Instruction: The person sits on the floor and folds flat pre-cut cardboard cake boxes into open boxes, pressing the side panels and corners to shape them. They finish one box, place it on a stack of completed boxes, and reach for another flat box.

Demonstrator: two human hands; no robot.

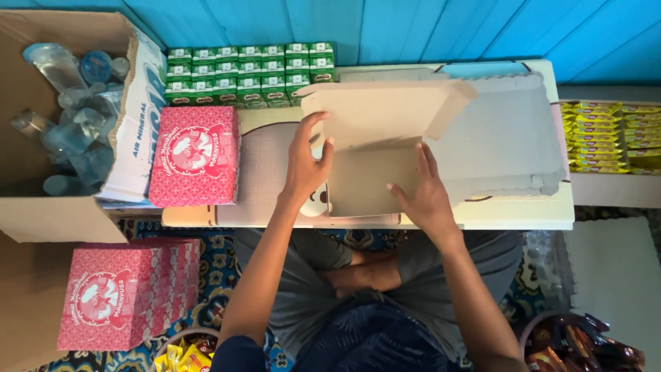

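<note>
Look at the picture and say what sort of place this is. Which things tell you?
Probably a home floor used for packing snack boxes: a low table by a patterned rug, rows of green drink cartons, stacked pink boxes, and a flat box in both hands.

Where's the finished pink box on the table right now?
In the head view, the pink box sits on the low table's left end, left of the left hand, in front of the green cartons.
</note>
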